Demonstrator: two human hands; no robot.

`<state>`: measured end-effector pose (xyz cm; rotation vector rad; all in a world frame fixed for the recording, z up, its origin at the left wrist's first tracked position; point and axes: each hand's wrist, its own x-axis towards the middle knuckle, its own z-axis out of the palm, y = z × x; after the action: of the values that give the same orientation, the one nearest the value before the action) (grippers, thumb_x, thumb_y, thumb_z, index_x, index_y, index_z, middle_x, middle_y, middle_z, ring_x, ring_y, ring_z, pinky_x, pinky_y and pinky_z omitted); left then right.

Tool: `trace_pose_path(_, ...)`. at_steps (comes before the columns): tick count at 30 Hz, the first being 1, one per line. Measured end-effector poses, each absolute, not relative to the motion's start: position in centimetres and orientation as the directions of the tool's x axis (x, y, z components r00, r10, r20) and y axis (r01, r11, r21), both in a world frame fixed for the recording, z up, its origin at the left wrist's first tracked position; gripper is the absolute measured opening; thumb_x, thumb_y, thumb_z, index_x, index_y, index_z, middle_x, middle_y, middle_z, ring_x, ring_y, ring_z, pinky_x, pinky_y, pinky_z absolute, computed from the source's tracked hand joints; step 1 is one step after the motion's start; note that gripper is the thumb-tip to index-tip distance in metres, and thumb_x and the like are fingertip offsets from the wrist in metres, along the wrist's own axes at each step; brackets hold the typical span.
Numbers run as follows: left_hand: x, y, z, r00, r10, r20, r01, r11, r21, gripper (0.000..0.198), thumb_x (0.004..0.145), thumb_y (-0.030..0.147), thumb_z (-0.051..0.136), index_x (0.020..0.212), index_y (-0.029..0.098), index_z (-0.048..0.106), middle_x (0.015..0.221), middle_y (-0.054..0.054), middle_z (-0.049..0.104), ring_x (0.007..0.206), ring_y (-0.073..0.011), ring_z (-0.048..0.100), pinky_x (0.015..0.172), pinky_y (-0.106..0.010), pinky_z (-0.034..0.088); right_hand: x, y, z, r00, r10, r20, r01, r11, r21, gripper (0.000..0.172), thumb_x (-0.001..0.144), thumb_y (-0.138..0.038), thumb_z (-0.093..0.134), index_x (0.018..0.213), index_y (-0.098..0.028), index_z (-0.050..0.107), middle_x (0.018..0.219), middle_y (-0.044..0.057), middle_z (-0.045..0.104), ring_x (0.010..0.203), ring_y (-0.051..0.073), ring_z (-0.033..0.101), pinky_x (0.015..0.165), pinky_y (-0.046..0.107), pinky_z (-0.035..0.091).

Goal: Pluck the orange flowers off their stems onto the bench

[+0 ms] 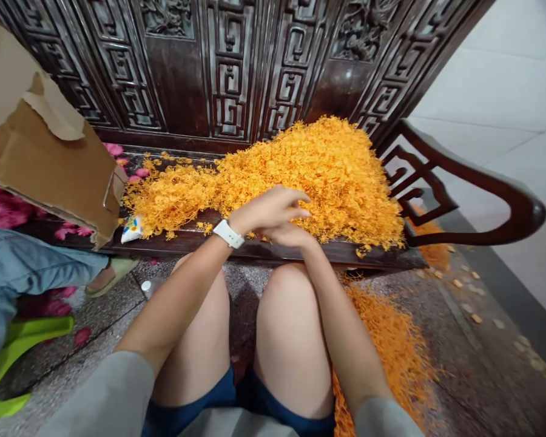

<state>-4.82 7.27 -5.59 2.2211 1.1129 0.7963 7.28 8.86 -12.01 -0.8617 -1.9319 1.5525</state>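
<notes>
A large heap of orange-yellow artificial flower pieces [309,170] covers much of the dark wooden bench [273,252] in front of me. Over the heap's near edge, my left hand [270,209], with a white watch [229,234] on its wrist, reaches to the right. Its fingers are stretched and apart, and nothing shows in them. Crossing beneath it is my right hand [289,234], close to or touching the left. The right fingers are mostly hidden behind the left hand, so whether they hold anything is unclear.
A cardboard box [50,164] stands left on the bench, beside a small white packet [132,228]. Nearby are a person's jeans leg [40,258] and a green plastic stool [9,364]. Orange pieces [391,346] pile on the floor. A curved armrest [482,188] bounds the right.
</notes>
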Motion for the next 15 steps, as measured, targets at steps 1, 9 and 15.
trace_pose_path(1, -6.9, 8.0, -5.9, 0.364, 0.88, 0.306, 0.587, -0.471, 0.658, 0.03, 0.1, 0.024, 0.071, 0.127, 0.012, 0.078, 0.118, -0.017, 0.081, 0.111, -0.0296, 0.075, 0.1, -0.041, 0.052, 7.7, 9.0, -11.9, -0.703, 0.711, -0.005, 0.176, 0.167, -0.97, 0.025, 0.096, -0.026, 0.062, 0.076, -0.016, 0.073, 0.056, -0.007, 0.06, 0.049, 0.01, 0.049, 0.039, 0.021, 0.04)
trace_pose_path(9, -22.9, 8.5, -11.8, -0.501, 0.811, 0.303, 0.754, 0.236, 0.613, 0.082, 0.075, 0.023, 0.097, 0.145, 0.001, 0.061, 0.157, -0.033, 0.05, 0.151, -0.0517, 0.036, 0.124, -0.072, 0.017, 5.6, 10.6, -13.6, -0.682, 0.721, 0.124, 0.161, 0.313, -0.936, 0.02, 0.096, -0.039, 0.067, 0.093, -0.019, 0.07, 0.073, -0.001, 0.062, 0.066, 0.013, 0.052, 0.063, 0.027, 0.04)
trace_pose_path(15, -25.3, 6.1, -14.6, -0.5, 0.841, -0.207, 0.778, 0.541, 0.32, 0.137, 0.086, 0.065, 0.08, 0.172, -0.001, -0.004, 0.178, -0.029, -0.009, 0.167, -0.0465, -0.002, 0.131, -0.07, 0.001, -4.3, 14.1, -14.0, -0.519, 0.815, 0.259, 0.42, 0.507, -0.753, 0.029, 0.098, -0.035, 0.059, 0.119, -0.017, 0.068, 0.113, 0.011, 0.07, 0.09, 0.023, 0.063, 0.087, 0.038, 0.052)
